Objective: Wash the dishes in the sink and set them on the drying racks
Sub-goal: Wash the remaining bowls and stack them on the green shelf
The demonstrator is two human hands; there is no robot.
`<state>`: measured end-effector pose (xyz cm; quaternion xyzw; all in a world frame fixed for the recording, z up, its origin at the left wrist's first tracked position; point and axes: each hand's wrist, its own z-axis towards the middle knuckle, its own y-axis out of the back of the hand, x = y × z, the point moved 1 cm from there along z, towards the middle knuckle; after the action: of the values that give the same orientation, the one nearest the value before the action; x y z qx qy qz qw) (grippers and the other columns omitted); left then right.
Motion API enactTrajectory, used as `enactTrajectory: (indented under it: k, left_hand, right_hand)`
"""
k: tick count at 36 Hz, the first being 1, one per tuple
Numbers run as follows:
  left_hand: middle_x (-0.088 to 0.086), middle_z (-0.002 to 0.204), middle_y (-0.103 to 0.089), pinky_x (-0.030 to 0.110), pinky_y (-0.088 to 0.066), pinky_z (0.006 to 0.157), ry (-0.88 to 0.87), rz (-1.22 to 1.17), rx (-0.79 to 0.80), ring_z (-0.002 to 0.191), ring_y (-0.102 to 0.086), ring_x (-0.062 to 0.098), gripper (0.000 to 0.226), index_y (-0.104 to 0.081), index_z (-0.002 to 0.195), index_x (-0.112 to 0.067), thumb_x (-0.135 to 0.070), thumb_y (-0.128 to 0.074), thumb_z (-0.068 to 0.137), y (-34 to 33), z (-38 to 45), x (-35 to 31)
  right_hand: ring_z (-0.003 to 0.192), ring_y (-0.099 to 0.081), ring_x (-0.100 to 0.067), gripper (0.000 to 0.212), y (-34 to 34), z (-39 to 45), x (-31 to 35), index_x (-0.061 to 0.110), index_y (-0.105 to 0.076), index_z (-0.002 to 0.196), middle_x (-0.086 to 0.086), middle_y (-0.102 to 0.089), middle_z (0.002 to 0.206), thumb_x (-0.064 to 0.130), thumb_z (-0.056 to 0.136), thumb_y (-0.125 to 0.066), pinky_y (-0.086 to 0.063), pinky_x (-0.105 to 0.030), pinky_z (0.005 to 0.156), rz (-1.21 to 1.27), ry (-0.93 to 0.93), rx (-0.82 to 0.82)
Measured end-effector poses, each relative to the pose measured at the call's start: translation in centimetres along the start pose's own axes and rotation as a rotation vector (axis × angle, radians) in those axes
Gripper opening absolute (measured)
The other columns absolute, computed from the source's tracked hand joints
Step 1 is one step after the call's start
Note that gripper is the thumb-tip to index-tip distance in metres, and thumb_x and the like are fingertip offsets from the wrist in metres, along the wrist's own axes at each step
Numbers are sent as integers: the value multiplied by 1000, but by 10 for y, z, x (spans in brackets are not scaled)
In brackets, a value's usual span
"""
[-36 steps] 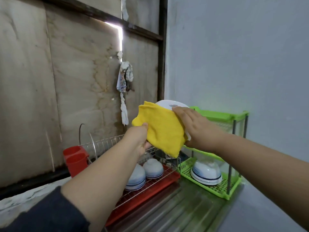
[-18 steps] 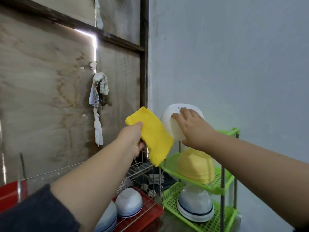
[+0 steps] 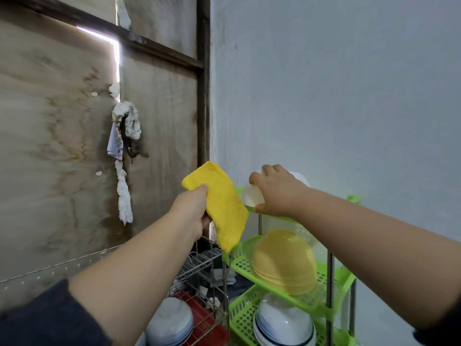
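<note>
Plywood wall [image 3: 62,146] at far left, water-stained, with a twisted white rag [image 3: 124,156] hanging from a seam. Below it, lower left of centre, wire dish rack [image 3: 199,270] on a red tray [image 3: 212,328], holding an upturned white bowl with blue bands [image 3: 172,323].

Left hand [image 3: 192,211] raised in mid-frame, fingers curled round a folded yellow cloth [image 3: 222,208]; cloth gripped along its left edge, long axis running from upper left down to lower right, lower fringe hanging free just above the wire rack's corner post.

Right of the cloth, white bowl [image 3: 252,196] at the top tier of the green plastic rack [image 3: 321,295], tipped with the rim facing down and toward the left, base toward the painted wall behind. Whether resting on the tier or held just above it: cannot tell, contact hidden by the hand. Right hand [image 3: 277,191] grasping this bowl from above, fingers spread over the base, thumb tucked under at the lower rim.

Middle tier below: stack of yellow bowls [image 3: 284,265], upside down, blurred. Bottom tier: stacked white bowls with dark bands [image 3: 282,325], also upside down. Metal post [image 3: 329,295] at the rack's right front corner. Pale painted wall [image 3: 349,96] filling the right side. Dark sleeves at both lower corners.
</note>
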<state>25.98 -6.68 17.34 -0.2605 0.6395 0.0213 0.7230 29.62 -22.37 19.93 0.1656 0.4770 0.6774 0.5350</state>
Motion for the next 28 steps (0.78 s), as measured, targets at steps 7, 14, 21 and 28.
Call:
enactTrajectory:
  k: [7,14,21,28]
  left_hand:
    - [16,131,-54,37,-45,78,-2,-6,-15,95,-53,25,42,-42,136,-6,-25,-49,99,-8,12,7]
    - [16,131,-54,36,-44,76,2,-23,-7,95,-53,24,42,-41,136,-6,-25,-49,99,-12,17,9]
    - [14,126,-57,36,-44,74,-4,-52,-1,86,-55,23,41,-44,134,-7,-25,-50,98,-13,19,10]
    - [12,117,-59,37,-45,78,-27,-92,10,87,-56,24,42,-45,134,-8,-28,-52,97,-4,4,7]
  right_hand:
    - [141,-13,-33,64,-13,7,-8,19,-28,144,-19,-15,152,52,92,-47,-11,-46,115,-70,-33,42]
    - [146,10,-32,57,-19,11,-8,23,-13,151,-16,12,158,46,101,-28,0,-52,116,-108,-38,113]
    - [146,4,-31,47,-10,3,-4,17,-22,149,-16,4,158,26,103,-27,-1,-45,116,-17,31,-14]
    - [126,-40,-23,39,1,-9,19,15,-43,138,-7,-47,137,22,103,-28,-35,-34,101,505,-3,-113]
